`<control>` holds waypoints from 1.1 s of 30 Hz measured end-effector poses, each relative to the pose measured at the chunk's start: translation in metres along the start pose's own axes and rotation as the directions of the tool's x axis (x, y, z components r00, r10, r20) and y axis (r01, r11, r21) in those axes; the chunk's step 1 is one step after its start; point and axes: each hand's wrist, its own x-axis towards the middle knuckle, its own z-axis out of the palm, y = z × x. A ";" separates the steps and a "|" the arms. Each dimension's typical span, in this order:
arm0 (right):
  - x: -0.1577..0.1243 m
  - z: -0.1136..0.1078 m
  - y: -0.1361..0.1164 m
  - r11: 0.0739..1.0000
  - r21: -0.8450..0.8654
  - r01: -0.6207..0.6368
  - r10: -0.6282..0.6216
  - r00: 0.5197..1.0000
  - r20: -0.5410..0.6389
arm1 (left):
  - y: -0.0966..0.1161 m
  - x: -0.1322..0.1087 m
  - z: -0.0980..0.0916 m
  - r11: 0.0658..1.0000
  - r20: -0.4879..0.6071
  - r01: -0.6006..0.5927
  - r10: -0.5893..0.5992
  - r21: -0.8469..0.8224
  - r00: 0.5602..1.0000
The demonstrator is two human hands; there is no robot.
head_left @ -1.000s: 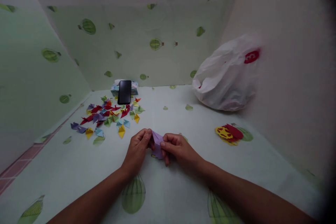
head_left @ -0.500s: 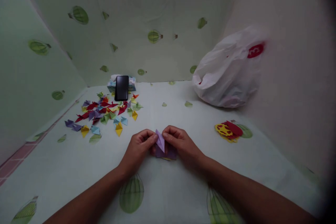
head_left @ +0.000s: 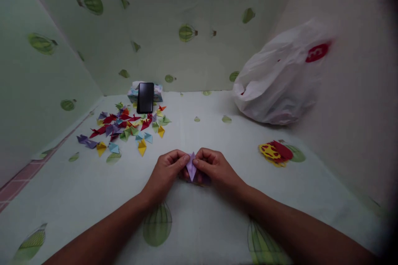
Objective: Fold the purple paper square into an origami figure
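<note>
A small purple origami piece (head_left: 191, 169), folded to a narrow diamond with its point toward me, is held between both hands. My left hand (head_left: 169, 169) pinches its left edge between thumb and fingers. On the right edge, the thumb and fingers of my right hand (head_left: 214, 167) are closed the same way. Below the fold, a darker purple sheet of paper (head_left: 203, 180) shows partly on the table, mostly covered by my hands. The folded fingers behind the piece are partly hidden.
To the left lies a pile of colourful folded paper pieces (head_left: 124, 126). Behind it a phone (head_left: 145, 98) leans on a tissue box (head_left: 158, 92). At the right are red and yellow paper cut-outs (head_left: 275, 152) and, farther back, a white plastic bag (head_left: 280, 78) against the wall.
The purple piece has turned from a slant to nearly upright, and my right thumb has come onto its right side. My fingers cover more of the sheet below. The view has tipped slightly downward.
</note>
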 end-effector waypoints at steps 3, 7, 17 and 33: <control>-0.001 0.000 -0.001 1.000 -0.023 0.003 -0.003 1.000 -0.004 | 0.001 0.000 0.000 1.000 -0.010 0.001 -0.001 0.010 1.000; -0.001 0.000 -0.001 0.999 -0.034 0.006 -0.006 1.000 0.000 | 0.000 0.000 0.000 1.000 -0.013 -0.001 0.001 0.015 1.000; 0.000 0.001 0.004 0.999 -0.037 -0.006 0.007 1.000 0.015 | -0.004 -0.001 0.003 0.992 -0.096 -0.009 0.021 0.130 0.995; -0.005 0.008 0.008 0.999 0.023 0.039 -0.040 0.998 0.055 | -0.013 -0.012 0.012 0.973 -0.094 -0.103 0.125 0.208 0.988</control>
